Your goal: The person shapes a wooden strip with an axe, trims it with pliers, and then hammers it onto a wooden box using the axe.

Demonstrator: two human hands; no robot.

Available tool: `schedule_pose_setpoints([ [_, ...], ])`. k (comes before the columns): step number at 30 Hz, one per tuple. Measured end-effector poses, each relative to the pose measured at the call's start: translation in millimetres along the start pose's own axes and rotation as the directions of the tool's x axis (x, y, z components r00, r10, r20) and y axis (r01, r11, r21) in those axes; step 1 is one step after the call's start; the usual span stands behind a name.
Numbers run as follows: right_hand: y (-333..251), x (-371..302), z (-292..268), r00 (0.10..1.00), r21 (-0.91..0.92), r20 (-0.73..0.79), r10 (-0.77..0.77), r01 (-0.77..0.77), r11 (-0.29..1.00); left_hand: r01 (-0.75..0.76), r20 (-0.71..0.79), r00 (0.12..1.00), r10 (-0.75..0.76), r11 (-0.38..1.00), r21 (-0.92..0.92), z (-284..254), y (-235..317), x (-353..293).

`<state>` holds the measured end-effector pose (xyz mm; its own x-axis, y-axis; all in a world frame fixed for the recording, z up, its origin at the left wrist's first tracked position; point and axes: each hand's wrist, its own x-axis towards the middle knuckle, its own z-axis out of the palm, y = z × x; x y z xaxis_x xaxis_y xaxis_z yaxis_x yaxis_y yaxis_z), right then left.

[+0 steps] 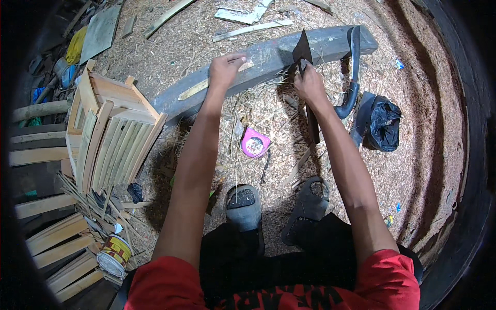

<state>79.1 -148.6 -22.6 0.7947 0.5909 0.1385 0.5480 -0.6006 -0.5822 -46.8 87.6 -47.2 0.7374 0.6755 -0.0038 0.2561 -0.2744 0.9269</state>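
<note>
My left hand is closed, thumb against fingers, just over a pale wooden strip lying along a thick grey beam. Whether those fingers grip the strip is hidden. In the fist of my right hand, at the beam's near edge, is a dark flat-bladed tool. Its broad, pointed end stands up over the beam, and a long dark part runs down behind my forearm. To the right, a large knife with a curved dark handle leans across the beam.
Wood shavings cover the ground. A pink tape measure lies before my feet. At the left are a slatted wooden frame, a paint can and stacked slats. A black plastic bag sits at the right; loose boards lie beyond the beam.
</note>
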Motion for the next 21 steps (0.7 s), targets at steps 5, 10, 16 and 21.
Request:
schedule_pose_setpoints([
  [5,-0.2,1.4,-1.7,0.999,0.034,0.024,0.045,-0.046,0.998,-0.023,0.044,0.999,0.02,0.998,0.062,-1.0,7.5,0.1],
  [10,-2.5,0.8,-1.0,0.999,0.035,0.004,0.034,-0.034,0.999,0.013,0.085,0.996,-0.023,0.994,0.11,-4.7,14.6,1.1],
  [16,-5.7,0.2,-3.1,0.992,0.018,0.083,0.09,-0.092,0.996,-0.04,0.086,0.996,0.031,0.994,0.104,-2.1,10.9,-1.6],
  [21,-5.5,-1.3,-2.7,0.994,0.006,0.073,0.076,-0.077,0.997,-0.083,0.072,0.995,0.074,0.988,0.128,-1.9,15.2,-5.4],
])
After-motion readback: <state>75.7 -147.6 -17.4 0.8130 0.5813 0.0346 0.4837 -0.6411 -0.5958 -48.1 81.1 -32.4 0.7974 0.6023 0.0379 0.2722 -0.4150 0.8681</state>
